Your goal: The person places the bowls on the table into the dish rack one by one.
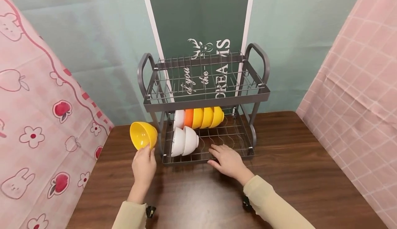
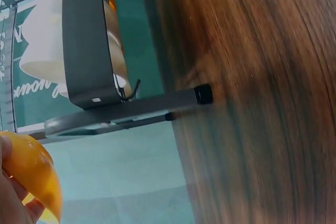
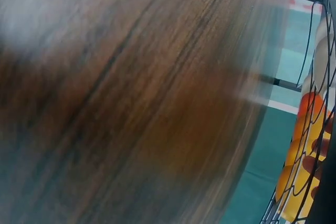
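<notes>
My left hand pinches the rim of a yellow bowl, held tilted to the left of a two-tier grey dish rack. The same bowl shows at the lower left of the left wrist view. My right hand is at the front of the rack's lower tier, fingers extended and holding nothing. To its left, two white bowls stand on edge in the front row. Behind them, the back row has a white bowl, an orange bowl and several yellow bowls, nested side by side.
The rack's upper tier is bare wire with a curved handle at each end. Everything stands on a dark wooden table. A green printed cloth hangs behind, with pink cloths at both sides.
</notes>
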Motion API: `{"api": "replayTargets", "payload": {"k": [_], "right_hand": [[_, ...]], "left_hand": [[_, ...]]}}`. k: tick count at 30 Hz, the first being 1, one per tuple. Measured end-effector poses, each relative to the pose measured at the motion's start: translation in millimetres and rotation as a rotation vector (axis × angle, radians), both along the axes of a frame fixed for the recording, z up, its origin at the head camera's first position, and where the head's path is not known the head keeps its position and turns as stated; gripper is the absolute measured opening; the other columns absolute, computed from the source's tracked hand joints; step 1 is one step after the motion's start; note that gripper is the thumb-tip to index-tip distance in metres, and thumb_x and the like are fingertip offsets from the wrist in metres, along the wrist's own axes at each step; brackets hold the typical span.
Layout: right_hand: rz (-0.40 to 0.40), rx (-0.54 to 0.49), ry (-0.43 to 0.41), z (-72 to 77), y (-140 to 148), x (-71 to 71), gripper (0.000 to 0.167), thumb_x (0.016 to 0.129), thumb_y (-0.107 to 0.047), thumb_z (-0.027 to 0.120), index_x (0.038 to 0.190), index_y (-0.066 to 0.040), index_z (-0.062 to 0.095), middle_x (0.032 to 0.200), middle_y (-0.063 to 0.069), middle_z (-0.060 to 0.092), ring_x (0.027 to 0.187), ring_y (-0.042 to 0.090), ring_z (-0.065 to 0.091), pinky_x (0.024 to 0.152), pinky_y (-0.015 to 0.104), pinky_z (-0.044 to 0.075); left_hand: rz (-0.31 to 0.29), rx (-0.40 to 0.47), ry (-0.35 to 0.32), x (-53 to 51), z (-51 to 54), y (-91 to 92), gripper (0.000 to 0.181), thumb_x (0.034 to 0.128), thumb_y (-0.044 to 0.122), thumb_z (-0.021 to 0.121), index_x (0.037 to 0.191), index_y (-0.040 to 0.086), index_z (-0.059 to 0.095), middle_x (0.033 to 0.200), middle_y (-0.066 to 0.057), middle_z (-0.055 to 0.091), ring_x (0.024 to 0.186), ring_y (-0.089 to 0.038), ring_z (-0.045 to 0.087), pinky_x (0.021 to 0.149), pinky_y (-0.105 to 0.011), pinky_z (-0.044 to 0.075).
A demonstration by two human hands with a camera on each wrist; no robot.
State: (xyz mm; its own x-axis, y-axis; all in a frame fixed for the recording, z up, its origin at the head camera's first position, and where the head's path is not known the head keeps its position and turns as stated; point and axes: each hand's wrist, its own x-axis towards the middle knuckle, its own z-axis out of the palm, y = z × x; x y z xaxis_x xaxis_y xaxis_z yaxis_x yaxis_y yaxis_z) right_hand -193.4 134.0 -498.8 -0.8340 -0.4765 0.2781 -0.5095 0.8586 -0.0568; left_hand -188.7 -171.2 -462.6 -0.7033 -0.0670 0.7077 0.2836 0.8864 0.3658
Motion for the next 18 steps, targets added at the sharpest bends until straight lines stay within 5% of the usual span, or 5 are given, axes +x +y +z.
{"api": "replayTargets", "payload": {"k": [9,18], "right_hand": [[0.023,-0.347,-0.055,20.4,7,-0.6,0.040,0.092,-0.032,0.054,0.125,-0.011,0.057,0.131,0.009,0.056,0.124,0.029,0.049,0.108,0.048,0.032],[0.124,-0.499,-0.180,53.8,9,-5.8,0.046,0.091,-0.031,0.056,0.134,-0.015,0.049,0.139,0.004,0.048,0.130,0.025,0.041,0.106,0.049,0.034]], "left_hand": [[-0.071,-0.033,0.053,9.8,5.0,15.7,0.009,0.0788,0.002,0.066,0.086,-0.002,0.061,0.082,-0.017,0.070,0.079,-0.033,0.065,0.084,-0.044,0.049],[-0.206,-0.088,0.114,22.3,11.0,34.1,0.014,0.0746,-0.002,0.068,0.087,-0.005,0.064,0.092,-0.017,0.071,0.087,-0.029,0.067,0.088,-0.042,0.049]]}}
